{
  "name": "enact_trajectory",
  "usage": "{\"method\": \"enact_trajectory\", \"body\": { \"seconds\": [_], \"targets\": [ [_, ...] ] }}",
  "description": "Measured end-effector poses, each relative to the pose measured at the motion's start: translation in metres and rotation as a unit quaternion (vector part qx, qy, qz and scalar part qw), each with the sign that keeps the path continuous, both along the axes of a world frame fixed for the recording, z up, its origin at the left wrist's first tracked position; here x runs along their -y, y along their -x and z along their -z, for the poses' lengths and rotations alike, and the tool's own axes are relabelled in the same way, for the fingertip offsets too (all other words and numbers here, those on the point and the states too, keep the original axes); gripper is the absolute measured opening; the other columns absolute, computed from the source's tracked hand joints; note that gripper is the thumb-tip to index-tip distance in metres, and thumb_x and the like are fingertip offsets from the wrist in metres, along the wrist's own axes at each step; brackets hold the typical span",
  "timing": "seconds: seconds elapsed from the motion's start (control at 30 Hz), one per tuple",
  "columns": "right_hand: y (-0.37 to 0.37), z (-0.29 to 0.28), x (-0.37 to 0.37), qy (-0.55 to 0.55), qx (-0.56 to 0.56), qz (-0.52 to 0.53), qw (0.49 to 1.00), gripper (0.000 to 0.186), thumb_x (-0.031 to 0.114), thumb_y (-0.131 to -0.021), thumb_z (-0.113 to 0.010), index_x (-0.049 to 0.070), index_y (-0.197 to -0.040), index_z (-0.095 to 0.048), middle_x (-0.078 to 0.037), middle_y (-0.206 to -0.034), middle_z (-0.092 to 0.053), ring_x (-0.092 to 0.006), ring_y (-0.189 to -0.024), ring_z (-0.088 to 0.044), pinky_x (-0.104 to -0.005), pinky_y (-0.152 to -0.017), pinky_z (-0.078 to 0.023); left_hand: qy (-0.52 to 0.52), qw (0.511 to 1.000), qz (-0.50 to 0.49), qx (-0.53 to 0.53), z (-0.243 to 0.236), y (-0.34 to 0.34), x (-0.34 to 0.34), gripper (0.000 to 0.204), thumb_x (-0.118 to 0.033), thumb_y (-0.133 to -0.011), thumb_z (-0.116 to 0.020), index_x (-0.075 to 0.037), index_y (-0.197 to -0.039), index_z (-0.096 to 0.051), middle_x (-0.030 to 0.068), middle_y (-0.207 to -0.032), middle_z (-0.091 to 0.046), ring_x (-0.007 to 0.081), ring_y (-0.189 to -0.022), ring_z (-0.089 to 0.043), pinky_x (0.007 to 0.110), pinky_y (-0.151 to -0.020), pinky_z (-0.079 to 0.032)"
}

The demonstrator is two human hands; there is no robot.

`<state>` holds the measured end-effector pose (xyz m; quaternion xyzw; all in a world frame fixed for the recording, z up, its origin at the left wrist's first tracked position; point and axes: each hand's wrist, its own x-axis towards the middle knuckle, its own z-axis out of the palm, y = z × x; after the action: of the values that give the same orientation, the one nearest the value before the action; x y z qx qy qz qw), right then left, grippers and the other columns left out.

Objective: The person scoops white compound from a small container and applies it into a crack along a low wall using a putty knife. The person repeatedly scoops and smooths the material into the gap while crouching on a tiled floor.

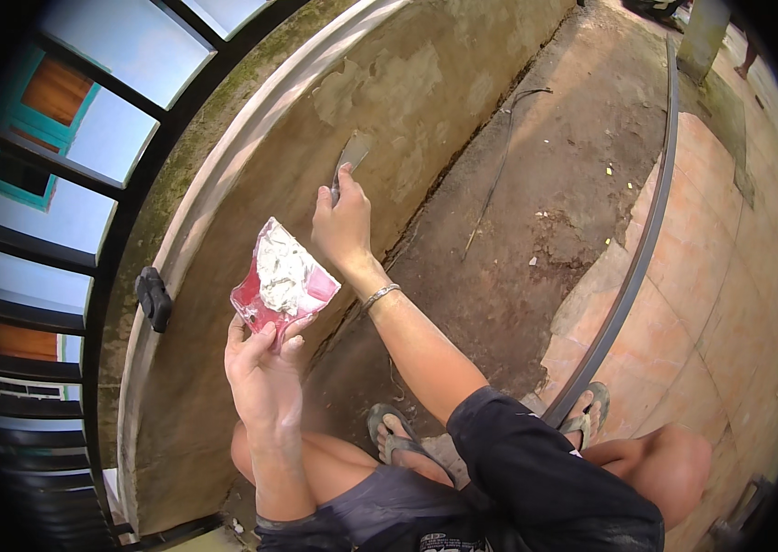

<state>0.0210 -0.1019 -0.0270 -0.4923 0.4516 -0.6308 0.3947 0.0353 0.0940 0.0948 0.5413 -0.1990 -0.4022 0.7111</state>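
Observation:
My left hand [263, 363] holds a broken pink piece of board or plastic [320, 287], with a mound of white paste [281, 267] spread on it. Farther forward and to its right, my right hand [343, 225] grips a flat metal putty knife [353, 152], whose blade is at the low plastered wall [435, 83]. The wall face has lighter, uneven patches; whether the blade touches it I cannot tell.
A black railing [131, 212] runs along the left, with a dark object [154, 297] on the ledge. Dirt floor [582, 110], a thin wire [490, 189], a long metal bar [651, 202] and tiles [729, 258] lie right. Another person's leg [748, 51] shows at top right.

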Motion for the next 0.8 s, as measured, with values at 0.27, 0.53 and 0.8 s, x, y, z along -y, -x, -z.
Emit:
{"method": "enact_trajectory", "body": {
  "seconds": [0.27, 0.53, 0.8],
  "targets": [
    [0.052, 0.002, -0.031, -0.152, 0.099, -0.225, 0.957, 0.05, 0.011, -0.098, -0.061, -0.014, -0.141, -0.053, -0.016, -0.071, -0.067, -0.0237, -0.057, -0.068, -0.0394, -0.057, -0.055, 0.004, 1.0, 0.005, -0.003, -0.003, -0.006, -0.002, 0.053, 0.002, -0.092, -0.055, 0.009, -0.142, -0.041, 0.0222, -0.128, -0.064, 0.0306, -0.1, -0.073, 0.029, -0.07, -0.06],
    [0.076, -0.011, 0.0, -0.057, 0.078, -0.243, 0.965, 0.048, 0.01, -0.097, -0.06, -0.009, -0.141, -0.057, -0.005, -0.063, -0.061, -0.0132, -0.044, -0.055, -0.0318, -0.042, -0.044, 0.004, 1.0, 0.008, 0.007, -0.006, -0.008, -0.011, 0.046, 0.004, -0.095, -0.051, 0.011, -0.141, -0.047, 0.0194, -0.127, -0.066, 0.0251, -0.099, -0.073, 0.025, -0.074, -0.063],
    [0.04, 0.007, -0.024, -0.104, 0.134, -0.16, 0.972, 0.048, 0.009, -0.098, -0.062, -0.013, -0.141, -0.054, -0.005, -0.066, -0.063, -0.0124, -0.055, -0.063, -0.0305, -0.049, -0.049, 0.0, 1.0, 0.004, 0.008, -0.007, -0.006, -0.011, 0.051, 0.002, -0.092, -0.053, 0.01, -0.141, -0.042, 0.0225, -0.127, -0.064, 0.031, -0.102, -0.072, 0.03, -0.073, -0.059]
  ]
}}
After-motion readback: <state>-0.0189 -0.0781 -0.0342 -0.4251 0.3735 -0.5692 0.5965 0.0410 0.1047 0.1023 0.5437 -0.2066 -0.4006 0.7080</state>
